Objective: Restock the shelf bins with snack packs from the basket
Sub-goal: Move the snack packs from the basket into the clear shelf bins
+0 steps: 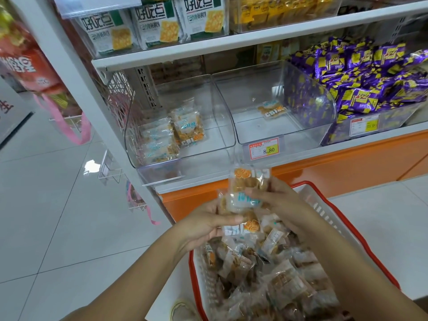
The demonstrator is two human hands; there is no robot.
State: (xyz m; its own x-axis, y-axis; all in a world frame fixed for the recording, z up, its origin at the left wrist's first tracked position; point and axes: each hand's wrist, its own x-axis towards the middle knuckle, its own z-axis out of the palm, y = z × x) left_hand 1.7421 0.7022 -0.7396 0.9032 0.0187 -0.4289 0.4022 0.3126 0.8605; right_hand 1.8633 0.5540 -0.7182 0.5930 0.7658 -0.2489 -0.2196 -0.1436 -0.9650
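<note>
A white basket with a red rim (328, 205) stands on the floor below me, heaped with clear snack packs (273, 272). Above it my left hand (206, 224) holds a small stack of these packs (239, 205) from the left, thumb on top. My right hand (281, 201) pinches the same packs from the right, the topmost one (249, 178) sticking up. On the shelf ahead, the left clear bin (208, 144) holds several of the same packs (171, 133). The middle clear bin (289, 133) has a single pack (272, 110).
A bin of purple-and-yellow packs (370, 82) sits to the right. Cracker bags (152, 26) fill the shelf above. A price tag (264, 148) hangs on the middle bin's front. An orange cabinet base (347, 167) runs under the shelf. White tile floor (58, 205) lies to the left.
</note>
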